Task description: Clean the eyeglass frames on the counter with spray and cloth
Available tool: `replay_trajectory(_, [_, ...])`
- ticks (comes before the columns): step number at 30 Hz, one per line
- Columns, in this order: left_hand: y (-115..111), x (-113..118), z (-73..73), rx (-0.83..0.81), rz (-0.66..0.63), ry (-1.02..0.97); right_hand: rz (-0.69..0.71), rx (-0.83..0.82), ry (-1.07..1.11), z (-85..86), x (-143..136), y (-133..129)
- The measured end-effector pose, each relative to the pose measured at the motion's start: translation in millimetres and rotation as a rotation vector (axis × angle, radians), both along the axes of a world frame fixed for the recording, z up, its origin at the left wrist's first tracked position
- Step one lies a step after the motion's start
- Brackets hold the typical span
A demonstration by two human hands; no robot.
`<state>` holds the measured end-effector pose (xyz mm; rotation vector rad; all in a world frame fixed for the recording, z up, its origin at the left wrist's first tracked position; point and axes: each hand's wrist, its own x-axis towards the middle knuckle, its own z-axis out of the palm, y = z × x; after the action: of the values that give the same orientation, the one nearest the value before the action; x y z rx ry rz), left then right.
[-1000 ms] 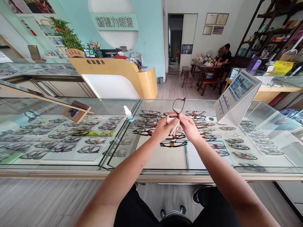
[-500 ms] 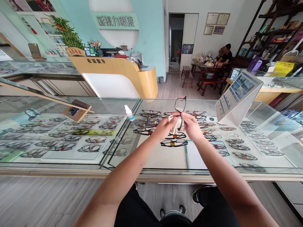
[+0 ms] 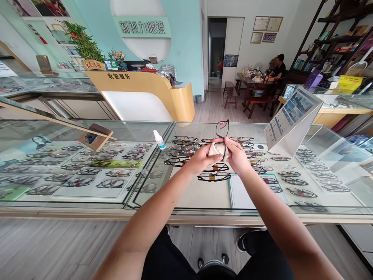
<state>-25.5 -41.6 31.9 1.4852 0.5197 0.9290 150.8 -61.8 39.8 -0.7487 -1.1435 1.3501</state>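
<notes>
Above the glass counter I hold a pair of dark-framed eyeglasses [image 3: 222,129], one lens standing upright above my fingers. My right hand [image 3: 236,154] grips the frame near its middle, fingers closed. My left hand [image 3: 201,158] is closed on a cream cloth [image 3: 216,151], which is folded over the lower lens and hides most of it. Under the hands, inside the case, lie several rows of eyeglasses, among them a black pair [image 3: 214,177] with an orange tag. A white spray bottle [image 3: 159,140] with a blue label stands on the glass to the left.
A tilted display board [image 3: 293,118] stands on the counter at right. On the left, a wooden stand [image 3: 95,137] rests near a mirror's edge. The glass counter [image 3: 186,212] spans the view. Far back, a person [image 3: 279,69] sits at a dark table.
The cloth has shifted and now spreads more fully over the lower lens. My left thumb has moved down across it. The upright lens has turned slightly to face me.
</notes>
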Motion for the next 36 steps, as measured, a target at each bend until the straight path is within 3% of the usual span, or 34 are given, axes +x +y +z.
replay_trajectory(6, [0,7,-9.0,-0.033,0.128,-0.024,0.042,0.110,-0.083,1.3,-3,-5])
replay_trajectory(13, [-8,7,-1.8,-0.024,0.270,-0.013,0.103,0.200,-0.121,4.2,-6,-9])
replay_trajectory(16, [-7,7,-1.4,-0.029,0.246,-0.007,0.105,0.178,-0.082,4.0,-5,-8])
replay_trajectory(23, [-2,-2,-1.6,-0.056,0.042,0.006,0.084,0.039,0.039,5.8,4,-5])
replay_trajectory(32, [-3,2,4.7,-0.018,0.012,-0.026,0.091,-0.001,0.088,2.6,4,1])
replay_trajectory(36, [-4,8,1.3,-0.058,0.096,-0.011,0.098,0.051,0.015,0.4,0,0])
